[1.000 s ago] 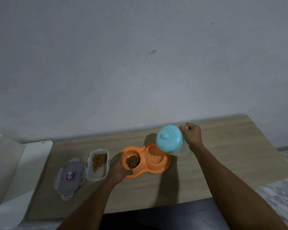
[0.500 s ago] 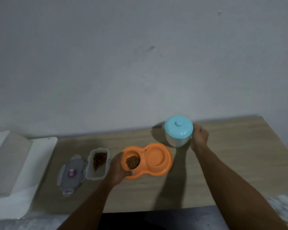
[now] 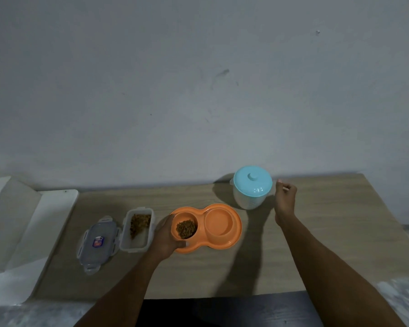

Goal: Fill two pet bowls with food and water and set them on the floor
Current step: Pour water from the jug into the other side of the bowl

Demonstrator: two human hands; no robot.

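Note:
An orange double pet bowl (image 3: pixel 236 228) sits on the wooden table (image 3: pixel 328 244). Its left cup holds brown kibble (image 3: pixel 186 228); its right cup (image 3: pixel 219 221) looks glossy, and I cannot tell whether it holds water. My left hand (image 3: pixel 167 237) grips the bowl's left rim, thumb on the front edge. A clear jug with a light blue lid (image 3: pixel 252 186) stands upright behind the bowl's right end. My right hand (image 3: pixel 285 199) hovers just right of the jug, fingers apart, off its handle.
An open clear food container (image 3: pixel 137 228) with some kibble stands left of the bowl, its clip lid (image 3: pixel 96 244) lying beside it. A white box-like object (image 3: pixel 21 223) sits at the table's left end. The wall runs along the table's far edge.
My right hand tipped the jug upright from over the right cup, set it down behind the bowl and let go. My left hand stayed on the bowl's rim.

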